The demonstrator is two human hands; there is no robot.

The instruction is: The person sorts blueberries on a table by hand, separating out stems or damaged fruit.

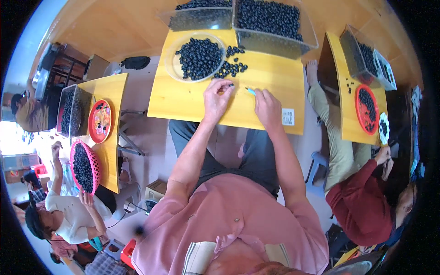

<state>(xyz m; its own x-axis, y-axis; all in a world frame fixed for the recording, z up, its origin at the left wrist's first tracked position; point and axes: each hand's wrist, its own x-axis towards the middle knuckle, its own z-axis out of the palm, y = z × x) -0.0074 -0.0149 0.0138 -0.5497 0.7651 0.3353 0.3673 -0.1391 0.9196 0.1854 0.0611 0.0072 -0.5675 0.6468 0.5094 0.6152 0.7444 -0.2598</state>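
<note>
My left hand [217, 98] is over the yellow table [183, 101], thumb and fingertips pinching a small black ball [231, 85]. A short distance to its right, my right hand [268, 107] grips a thin light-blue tool [250, 91] with a dark tip. That tip points toward the pinched ball and is apart from it. Just beyond my left hand, several loose black balls [233, 68] lie on the wood. Beside them a round clear tray [170, 64] holds a heap of the same balls.
At the table's far edge stand two clear bins [275, 42] [201, 20] of black balls. A white label [288, 117] is at the near right corner. People work at the left table [114, 133] with a pink basket [95, 165] and at the right table [350, 120] with a red tray [359, 110].
</note>
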